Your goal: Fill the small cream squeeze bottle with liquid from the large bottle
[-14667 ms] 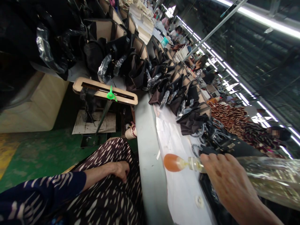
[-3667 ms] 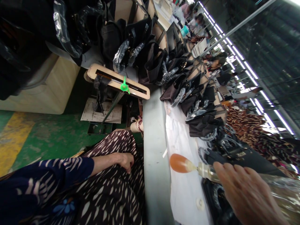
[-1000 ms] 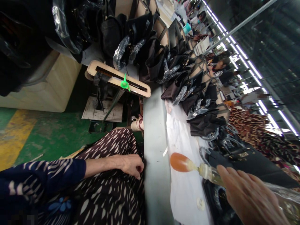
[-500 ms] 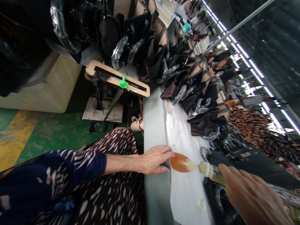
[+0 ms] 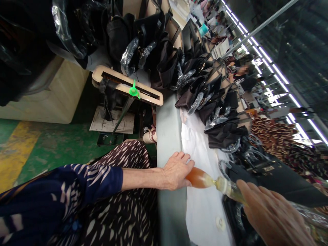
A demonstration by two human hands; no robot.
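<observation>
My left hand (image 5: 178, 172) has its fingers bent around the near end of a smooth, amber, teardrop-shaped object (image 5: 201, 178), which narrows to a pale, see-through neck. Its exact kind is unclear. That neck points to the mouth of a clear, yellowish bottle (image 5: 234, 192) with a whitish collar; the two look end to end. Around the bottle, at the right, my right hand (image 5: 274, 212) is closed, its palm side and the bottle's rear hidden. Both objects are over a white sheet (image 5: 201, 215) on the grey bench (image 5: 169, 136).
Several black bags (image 5: 169, 63) with plastic-wrapped handles line the bench's far side. A large black bag (image 5: 276, 177) lies beyond my right hand. At the upper left stands a slotted wooden frame (image 5: 151, 98) with a green clip (image 5: 134, 90). A small white disc (image 5: 219, 223) rests on the sheet.
My left hand has moved slightly right and up along the amber object, and its fingers, stretched out before, now curl around its end. My right hand stays on the bottle.
</observation>
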